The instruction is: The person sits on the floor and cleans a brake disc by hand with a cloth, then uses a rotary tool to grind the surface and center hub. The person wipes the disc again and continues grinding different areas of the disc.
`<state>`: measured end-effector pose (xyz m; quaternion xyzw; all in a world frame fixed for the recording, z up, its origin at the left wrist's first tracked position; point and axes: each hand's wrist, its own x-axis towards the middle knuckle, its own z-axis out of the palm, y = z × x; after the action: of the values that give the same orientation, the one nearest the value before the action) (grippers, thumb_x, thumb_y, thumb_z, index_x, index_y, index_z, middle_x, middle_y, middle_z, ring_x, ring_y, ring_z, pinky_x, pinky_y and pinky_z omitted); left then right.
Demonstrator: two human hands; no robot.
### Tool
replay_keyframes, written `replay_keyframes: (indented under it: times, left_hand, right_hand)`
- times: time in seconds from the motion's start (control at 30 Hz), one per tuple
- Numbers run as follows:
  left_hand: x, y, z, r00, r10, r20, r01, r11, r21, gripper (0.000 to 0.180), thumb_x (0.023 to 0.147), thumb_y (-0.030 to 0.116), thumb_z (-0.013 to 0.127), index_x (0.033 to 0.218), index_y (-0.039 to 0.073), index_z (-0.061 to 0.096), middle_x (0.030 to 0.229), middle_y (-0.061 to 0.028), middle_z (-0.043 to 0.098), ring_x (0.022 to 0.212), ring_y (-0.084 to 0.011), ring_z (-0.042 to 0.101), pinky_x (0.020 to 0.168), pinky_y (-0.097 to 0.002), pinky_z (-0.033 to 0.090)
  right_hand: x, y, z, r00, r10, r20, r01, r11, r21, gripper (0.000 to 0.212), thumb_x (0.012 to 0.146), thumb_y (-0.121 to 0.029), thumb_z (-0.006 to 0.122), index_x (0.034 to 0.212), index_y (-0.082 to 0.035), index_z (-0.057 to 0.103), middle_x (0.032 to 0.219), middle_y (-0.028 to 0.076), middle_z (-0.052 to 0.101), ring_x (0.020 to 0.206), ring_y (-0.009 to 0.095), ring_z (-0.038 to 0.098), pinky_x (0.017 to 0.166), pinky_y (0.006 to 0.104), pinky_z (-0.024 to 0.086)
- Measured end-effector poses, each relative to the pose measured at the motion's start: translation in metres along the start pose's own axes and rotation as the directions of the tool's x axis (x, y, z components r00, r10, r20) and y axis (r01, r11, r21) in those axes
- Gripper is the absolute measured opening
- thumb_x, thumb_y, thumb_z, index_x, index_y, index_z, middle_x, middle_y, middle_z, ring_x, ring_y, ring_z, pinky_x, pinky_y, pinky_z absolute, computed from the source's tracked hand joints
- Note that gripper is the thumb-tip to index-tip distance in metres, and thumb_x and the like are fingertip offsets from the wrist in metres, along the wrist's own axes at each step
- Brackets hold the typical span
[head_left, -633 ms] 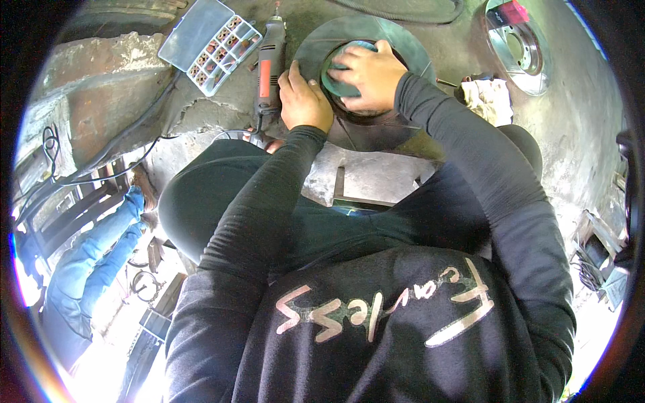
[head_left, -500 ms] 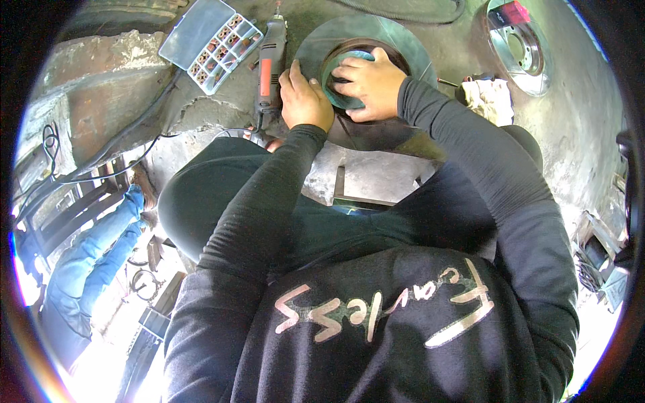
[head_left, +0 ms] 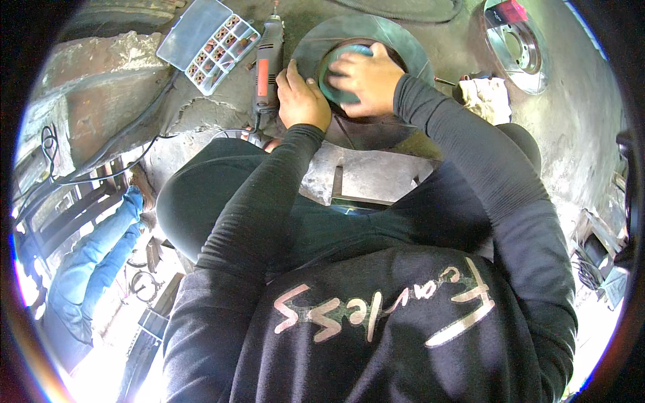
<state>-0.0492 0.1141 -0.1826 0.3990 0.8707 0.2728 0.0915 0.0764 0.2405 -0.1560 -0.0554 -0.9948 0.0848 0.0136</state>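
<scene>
We're mid-scrub: our right hand [head_left: 366, 75], fingers spread flat, presses a green pad [head_left: 336, 84] into the hub of the brake disc [head_left: 312, 50] on the floor ahead of our knees. Left hand [head_left: 302, 101], fingers curled tog., steadies the disc rim beside the rotary tool [head_left: 267, 64]. Next prob. needs firm circular rubbing w/ disc held steady.
</scene>
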Motion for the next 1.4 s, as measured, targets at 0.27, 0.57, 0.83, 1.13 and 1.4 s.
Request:
replay_keyframes:
  times: [0.27,0.57,0.83,1.13,1.4]
  left_hand:
    - [0.001,0.0,0.001,1.0,0.012,-0.019,-0.011,1.0,0.014,0.052,0.088,0.011,0.057,0.137,0.003,0.041,0.128,-0.0217,0.048,0.115,-0.041,0.052,0.092,-0.048,0.047]
    - [0.001,0.002,0.001,1.0,0.01,-0.012,-0.01,1.0,-0.003,0.051,0.088,0.011,0.057,0.136,0.003,0.043,0.126,-0.0223,0.049,0.114,-0.0411,0.053,0.092,-0.0478,0.047]
    - [0.001,0.0,0.001,1.0,0.007,-0.008,-0.007,1.0,-0.003,0.052,0.088,0.011,0.058,0.137,0.003,0.041,0.128,-0.0219,0.048,0.113,-0.0406,0.053,0.092,-0.0482,0.047]
    - [0.002,-0.002,0.003,1.0,0.01,-0.008,-0.01,1.0,0.004,0.053,0.088,0.012,0.057,0.138,0.005,0.041,0.129,-0.0224,0.047,0.114,-0.0407,0.052,0.093,-0.0486,0.047]
    - [0.004,-0.005,0.004,0.999,-0.03,0.025,0.029,0.998,0.048,0.054,0.088,0.014,0.059,0.138,0.006,0.041,0.131,-0.022,0.047,0.12,-0.0408,0.05,0.097,-0.0485,0.045]
  right_hand:
    - [0.003,-0.004,-0.006,0.993,0.105,0.058,-0.105,0.994,-0.007,0.055,0.077,-0.047,0.066,0.122,-0.016,0.065,0.131,0.002,0.059,0.124,0.018,0.051,0.082,0.0508,0.039]
    - [-0.001,-0.015,-0.012,0.997,0.07,-0.03,-0.069,0.997,0.033,0.051,0.075,-0.051,0.064,0.109,-0.013,0.07,0.12,0.001,0.063,0.113,0.018,0.055,0.078,0.0515,0.041]
    - [-0.053,0.031,-0.111,0.904,0.208,0.375,-0.269,0.955,0.12,0.057,0.077,-0.041,0.068,0.127,-0.016,0.062,0.134,0.004,0.057,0.125,0.022,0.048,0.092,0.0482,0.041]
    - [-0.173,0.091,-0.116,0.69,0.714,0.121,-0.597,0.466,0.653,0.055,0.086,-0.037,0.067,0.133,-0.009,0.058,0.126,0.015,0.061,0.122,0.027,0.053,0.103,0.0362,0.041]
    - [-0.229,0.167,-0.119,0.328,0.917,-0.226,-0.691,0.396,0.605,0.069,0.082,-0.047,0.071,0.132,-0.002,0.057,0.129,0.021,0.061,0.119,0.029,0.058,0.101,0.0355,0.043]
